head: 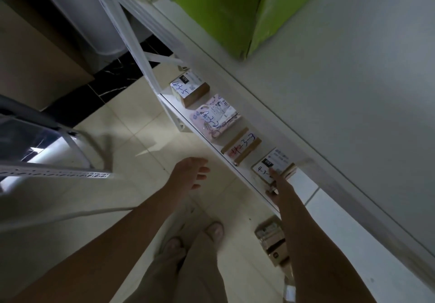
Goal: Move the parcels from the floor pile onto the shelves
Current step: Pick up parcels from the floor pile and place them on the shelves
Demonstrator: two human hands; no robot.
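Observation:
A low white shelf (244, 173) carries a row of parcels: a brown box (191, 89) marked 4-3-5, a pink patterned mailer (215, 118), a flat brown box (242, 148) and a small labelled box (270, 163). My right hand (277, 185) reaches onto the shelf. One straight finger lies on the label of the small box and the thumb sits near its front edge. My left hand (191, 172) hovers open over the floor tiles, left of the shelf edge, holding nothing. A few brown parcels (273, 241) lie on the floor beside my right forearm.
Above is a wide white shelf board (329, 91) with a green bag (226, 8) on it. A second white rack (58, 173) stands at the left, with a cardboard box (35, 55) behind it. My feet (195, 236) stand on the tiles below.

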